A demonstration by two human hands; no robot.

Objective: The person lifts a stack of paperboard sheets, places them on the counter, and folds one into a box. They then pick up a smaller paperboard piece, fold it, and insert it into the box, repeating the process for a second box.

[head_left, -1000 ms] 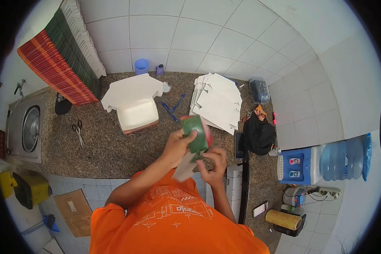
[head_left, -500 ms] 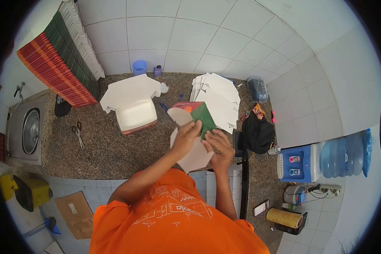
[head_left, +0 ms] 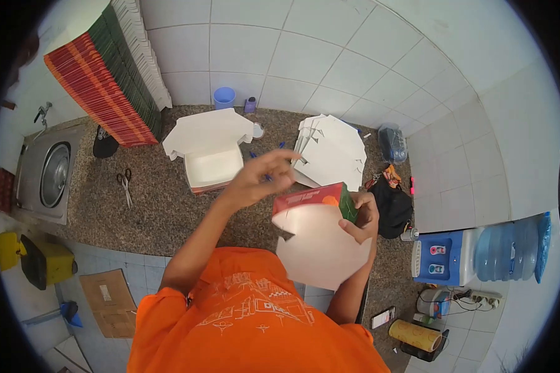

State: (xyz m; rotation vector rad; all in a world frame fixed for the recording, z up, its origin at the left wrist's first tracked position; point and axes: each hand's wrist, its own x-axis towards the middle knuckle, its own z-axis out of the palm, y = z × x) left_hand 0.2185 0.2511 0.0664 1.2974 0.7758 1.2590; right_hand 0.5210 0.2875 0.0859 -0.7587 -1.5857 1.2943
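My right hand (head_left: 363,217) grips a partly folded cardboard box (head_left: 323,242) by its green side, thumb on the near face and fingers behind. The box shows a red and green printed outside, and its broad white flap hangs toward my body. Off to the box's left, my left hand (head_left: 261,177) is raised above the counter, fingers apart and holding nothing. An open white box (head_left: 214,166) with its lid up stands farther left. Behind the held box lies a stack of flat white cardboard blanks (head_left: 334,149).
A tall stack of red and green folded boxes (head_left: 102,87) leans at the back left. Scissors (head_left: 125,186) lie on the granite counter (head_left: 161,217). A blue cup (head_left: 224,97) stands by the wall. To the right are a black bag (head_left: 392,208) and a water dispenser (head_left: 444,255).
My left hand has let go of the box and moved up and left. My right hand has turned the box and carried it right. The view has shifted slightly.
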